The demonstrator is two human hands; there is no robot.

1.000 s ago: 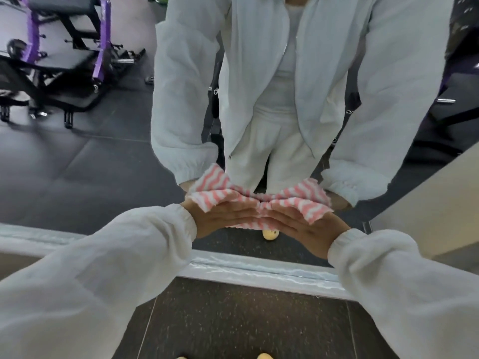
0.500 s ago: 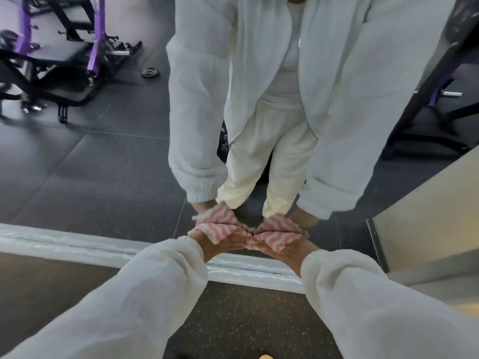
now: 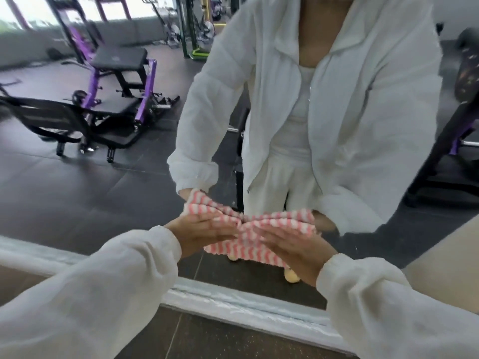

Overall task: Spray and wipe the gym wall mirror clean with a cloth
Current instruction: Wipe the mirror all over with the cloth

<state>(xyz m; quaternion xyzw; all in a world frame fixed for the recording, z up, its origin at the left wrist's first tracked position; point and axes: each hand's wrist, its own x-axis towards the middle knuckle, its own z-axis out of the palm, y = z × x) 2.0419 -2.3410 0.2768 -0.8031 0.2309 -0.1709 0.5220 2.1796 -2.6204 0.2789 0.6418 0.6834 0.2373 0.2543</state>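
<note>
both flat hands, left hand (image 3: 199, 233) and right hand (image 3: 298, 251), press the striped cloth (image 3: 248, 229) against the mirror (image 3: 77, 190), fingers straight; a purple bench (image 3: 116, 81) is reflected above the dark floor (image 3: 220, 340).

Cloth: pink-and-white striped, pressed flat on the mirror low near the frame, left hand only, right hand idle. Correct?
Not quite. The head view shows both hands on it: the left hand and the right hand each press the cloth against the mirror with straight fingers. The rest holds: pink-and-white striped, low near the bottom frame.
</note>
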